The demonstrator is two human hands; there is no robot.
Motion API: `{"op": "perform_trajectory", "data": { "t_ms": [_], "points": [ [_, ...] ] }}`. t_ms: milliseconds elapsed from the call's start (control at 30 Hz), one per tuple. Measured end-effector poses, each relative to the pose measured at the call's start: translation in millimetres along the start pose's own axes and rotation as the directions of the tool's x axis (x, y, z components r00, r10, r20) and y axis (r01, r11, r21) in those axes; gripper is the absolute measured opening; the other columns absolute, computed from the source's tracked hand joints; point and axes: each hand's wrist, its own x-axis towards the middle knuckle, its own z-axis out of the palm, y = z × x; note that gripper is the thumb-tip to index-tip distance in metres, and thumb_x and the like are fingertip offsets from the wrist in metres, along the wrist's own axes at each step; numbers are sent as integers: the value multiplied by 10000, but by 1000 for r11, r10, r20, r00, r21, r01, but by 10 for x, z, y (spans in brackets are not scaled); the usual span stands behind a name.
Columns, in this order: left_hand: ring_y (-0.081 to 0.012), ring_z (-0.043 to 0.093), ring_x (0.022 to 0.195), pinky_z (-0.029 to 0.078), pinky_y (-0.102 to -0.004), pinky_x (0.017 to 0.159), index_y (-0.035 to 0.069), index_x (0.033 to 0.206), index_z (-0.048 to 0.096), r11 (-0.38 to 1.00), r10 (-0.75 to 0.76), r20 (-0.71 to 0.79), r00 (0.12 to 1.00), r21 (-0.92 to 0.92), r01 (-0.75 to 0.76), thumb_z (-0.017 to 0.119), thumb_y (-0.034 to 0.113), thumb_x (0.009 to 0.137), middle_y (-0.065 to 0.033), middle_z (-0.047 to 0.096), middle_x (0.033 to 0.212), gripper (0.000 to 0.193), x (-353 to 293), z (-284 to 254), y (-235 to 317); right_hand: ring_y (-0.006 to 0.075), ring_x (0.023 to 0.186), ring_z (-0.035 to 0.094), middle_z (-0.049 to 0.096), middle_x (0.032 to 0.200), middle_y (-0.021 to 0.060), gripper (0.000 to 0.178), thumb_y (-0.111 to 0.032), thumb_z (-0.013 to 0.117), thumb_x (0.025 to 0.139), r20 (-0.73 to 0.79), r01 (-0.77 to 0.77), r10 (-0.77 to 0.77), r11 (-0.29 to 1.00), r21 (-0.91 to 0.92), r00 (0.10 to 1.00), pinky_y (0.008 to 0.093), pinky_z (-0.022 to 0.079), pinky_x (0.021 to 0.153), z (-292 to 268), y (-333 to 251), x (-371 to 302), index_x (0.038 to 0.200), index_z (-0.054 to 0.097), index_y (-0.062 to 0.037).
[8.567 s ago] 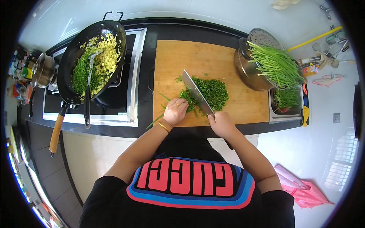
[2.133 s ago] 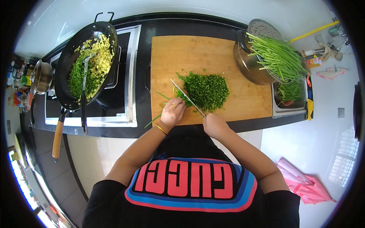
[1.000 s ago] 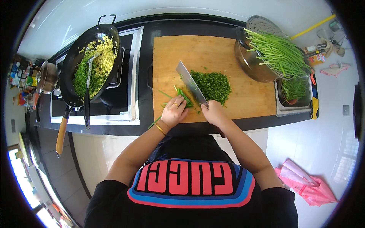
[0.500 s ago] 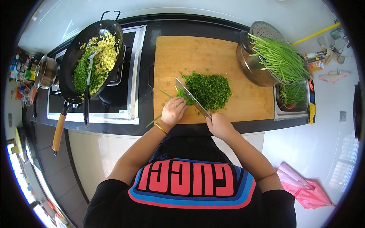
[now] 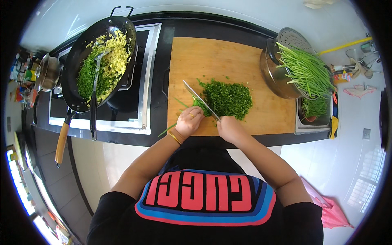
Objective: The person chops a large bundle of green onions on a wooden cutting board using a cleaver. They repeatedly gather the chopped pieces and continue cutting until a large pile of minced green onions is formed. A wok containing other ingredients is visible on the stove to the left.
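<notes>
My left hand (image 5: 190, 121) is closed on a small bunch of green chives (image 5: 199, 106) and presses it against the wooden cutting board (image 5: 212, 51). Loose stalk ends stick out to the left of the fingers. In my right hand (image 5: 231, 130) is a knife (image 5: 201, 101), gripped by its handle, which the fist hides. Its blade slants up and to the left, just right of my left fingertips, between the bunch and a heap of finely chopped chives (image 5: 228, 99).
At left, a black wok (image 5: 70, 73) with yellow crumbled egg and chopped greens sits on the stove; a black-handled spatula (image 5: 93, 110) rests in it. Long chives (image 5: 305, 69) lie over a steel pot (image 5: 272, 79) at right, beside a small sink (image 5: 300, 126) with more greens.
The knife and my right hand have shifted a little left, toward my left hand. My left hand still holds the bunch. The whole view has shifted slightly.
</notes>
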Motion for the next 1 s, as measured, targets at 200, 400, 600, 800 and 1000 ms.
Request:
{"op": "perform_trajectory", "data": {
  "t_ms": [200,400,600,800,1000],
  "points": [
    [-264,612,879,523,-354,748,0,821,626,999,13,-3,1000,40,-13,690,30,688,-96,617,894,150,-41,23,-23,417,699,622,616,707,256,207,-141,547,794,-127,51,-52,999,-7,991,479,505,660,274,-58,386,699,629,23],
    [-285,633,835,530,-361,730,-9,809,639,999,-22,2,1000,39,22,708,15,684,-113,635,866,145,-39,12,5,414,713,630,621,707,252,209,-159,558,796,10,-43,44,996,-73,999,483,509,658,138,128,-67,723,639,19],
    [-267,619,823,525,-346,737,-4,796,631,1000,5,14,1000,23,-5,681,9,684,-107,618,864,124,19,-16,38,398,710,639,627,727,258,255,-166,532,833,-139,-3,0,1000,-23,990,463,520,668,283,-53,198,758,630,57],
    [-266,616,819,516,-357,724,7,820,637,997,-63,26,998,34,62,687,27,708,-98,613,876,124,42,21,41,333,464,606,592,581,227,329,-204,517,885,-48,-177,210,907,382,976,404,511,495,113,172,72,774,600,94],
    [-281,620,872,516,-351,750,28,899,657,995,-100,102,990,40,96,707,63,725,-119,628,970,184,146,157,-22,235,393,565,556,510,122,336,-245,529,908,7,-268,296,857,439,955,345,467,418,36,290,42,940,626,74]
  ]
}}
